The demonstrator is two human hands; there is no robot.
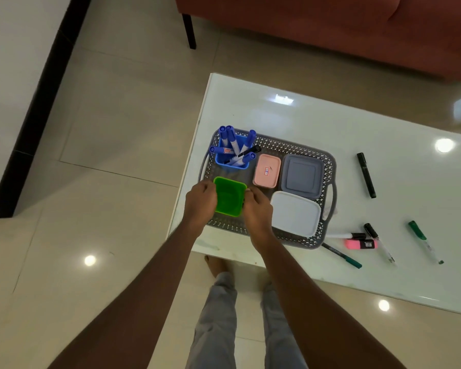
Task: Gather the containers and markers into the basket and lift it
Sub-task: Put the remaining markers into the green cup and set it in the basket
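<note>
Arms outstretched, your left hand [201, 199] and right hand [257, 209] clasp the green container [229, 199] by opposite sides inside the grey basket [330, 166].

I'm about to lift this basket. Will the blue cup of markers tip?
Likely top-heavy: the markers stick well above the blue cup and lean outward. It seems to stand loose in a corner of the basket, so a tilt could slide or tip it. Lifting level and slowly seems wise.

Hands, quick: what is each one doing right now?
Left hand: holds the green container by its left side.
Right hand: holds the same container by its right side.
</note>
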